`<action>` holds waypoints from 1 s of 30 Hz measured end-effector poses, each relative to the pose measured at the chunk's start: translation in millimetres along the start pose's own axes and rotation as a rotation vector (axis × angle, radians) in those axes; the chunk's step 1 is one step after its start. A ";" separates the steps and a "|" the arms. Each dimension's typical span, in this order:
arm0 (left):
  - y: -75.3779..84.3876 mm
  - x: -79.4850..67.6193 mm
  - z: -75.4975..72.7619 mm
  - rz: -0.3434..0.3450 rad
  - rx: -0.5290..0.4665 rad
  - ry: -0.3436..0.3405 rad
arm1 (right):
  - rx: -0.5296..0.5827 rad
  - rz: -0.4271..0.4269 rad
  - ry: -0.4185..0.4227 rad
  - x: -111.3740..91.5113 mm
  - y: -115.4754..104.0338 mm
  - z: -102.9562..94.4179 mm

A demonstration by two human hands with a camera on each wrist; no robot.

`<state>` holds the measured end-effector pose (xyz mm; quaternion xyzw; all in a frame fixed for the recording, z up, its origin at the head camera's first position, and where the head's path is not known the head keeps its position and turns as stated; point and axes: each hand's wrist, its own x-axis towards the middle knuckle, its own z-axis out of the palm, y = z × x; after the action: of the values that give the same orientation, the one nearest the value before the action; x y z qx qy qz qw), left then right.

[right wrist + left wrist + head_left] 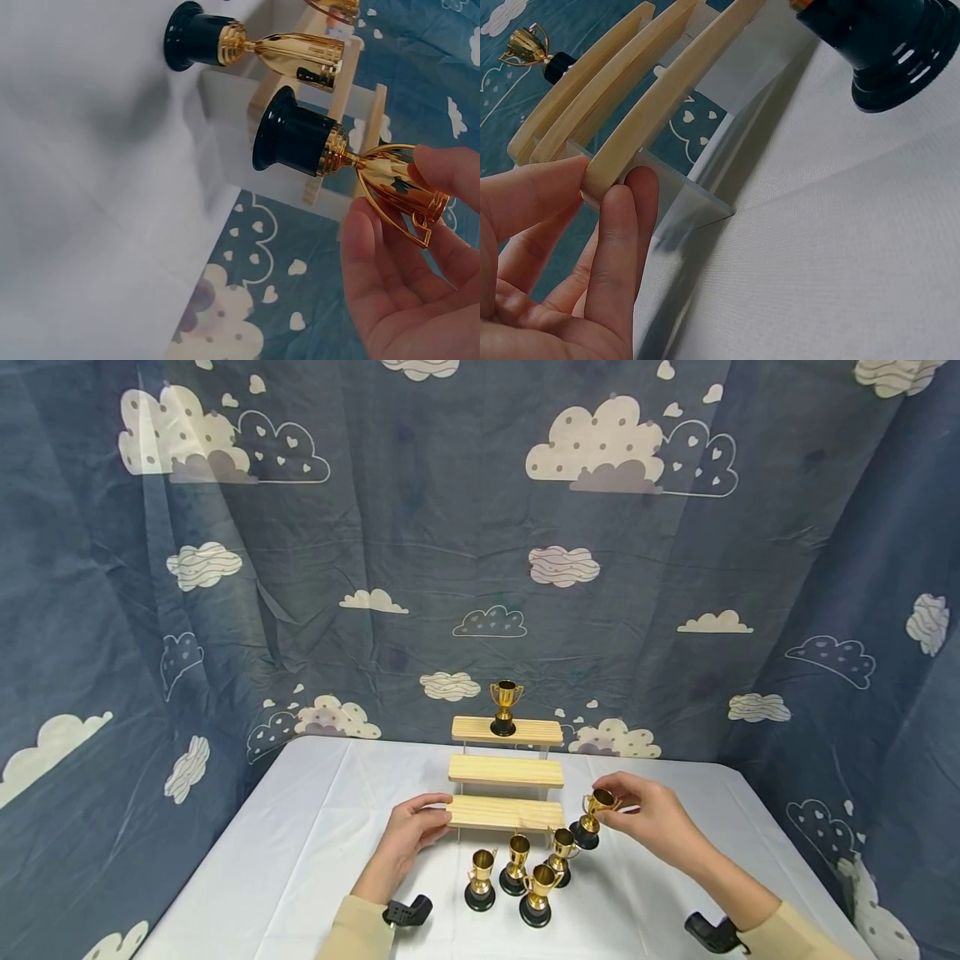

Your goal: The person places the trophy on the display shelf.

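Nearest are two beige sleeves (356, 931), with a black wrist camera (408, 912) beside each cuff. Beyond them, on the white cloth of the bench (300, 868), four small gold trophies with black bases stand upright in a loose group: the front trophy (537, 897), the left trophy (481, 881) a little behind it and to its left, the middle trophy (515, 866) behind the front one, and the back trophy (560, 858) to the right of that.

The left hand (405, 837) has its grip pinched on the left end of the lowest shelf (506, 812) of a three-tier stand, thumb and fingers on opposite faces of the wood. The right hand (658, 820) has its grip closed about the cup of the held trophy (589, 823), at the handles; this trophy leans, just right of the lowest shelf and near the back trophy, and in the right wrist view its black base looks apart from the cloth.

Farther back and higher come the middle shelf (506, 770) and the top shelf (540, 731), where an upright gold trophy (505, 706) stands about midway along. Behind everything hangs a dark blue backdrop (450, 527) printed with pale clouds and hearts
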<state>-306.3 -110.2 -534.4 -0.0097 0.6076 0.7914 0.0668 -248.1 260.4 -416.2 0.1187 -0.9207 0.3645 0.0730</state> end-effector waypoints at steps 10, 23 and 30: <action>1.2 0.9 1.3 -0.008 0.016 0.009 | 0.011 -0.009 0.024 4.8 -9.1 2.1; 2.5 0.0 0.0 0.000 0.020 -0.015 | 0.021 -0.046 0.057 15.2 -15.9 3.7; 2.6 -1.5 -0.3 0.014 0.026 -0.024 | 0.037 -0.075 0.071 24.1 -25.8 5.8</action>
<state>-305.1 -111.4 -531.8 0.0048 0.6171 0.7839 0.0683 -264.5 234.2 -398.3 0.1413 -0.9056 0.3824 0.1171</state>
